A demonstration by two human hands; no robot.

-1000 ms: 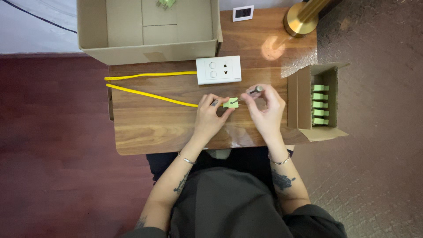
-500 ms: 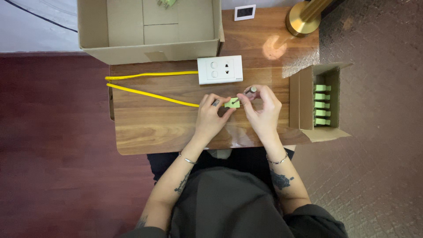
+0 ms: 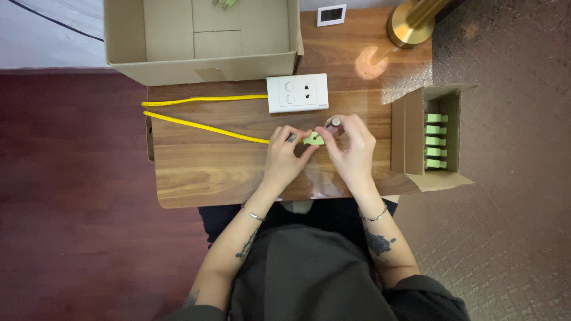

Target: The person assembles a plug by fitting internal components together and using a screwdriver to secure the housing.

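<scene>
My left hand (image 3: 284, 156) and my right hand (image 3: 352, 148) meet over the middle of a small wooden table (image 3: 202, 172). Between their fingertips sits a small light green connector (image 3: 313, 139), pinched from both sides. A yellow cable (image 3: 202, 125) runs from the table's left edge to my left hand, where its end is hidden by my fingers. My right hand also holds a small dark tool with a metal tip (image 3: 334, 123) above the connector.
A white wall socket plate (image 3: 297, 93) lies just beyond my hands. A large open cardboard box (image 3: 202, 65) stands at the back. A small open box (image 3: 416, 131) on the right holds several green connectors (image 3: 436, 140). A brass lamp base (image 3: 410, 24) stands at the back right.
My hands have closed in slightly around the green connector. The cable and boxes have not moved.
</scene>
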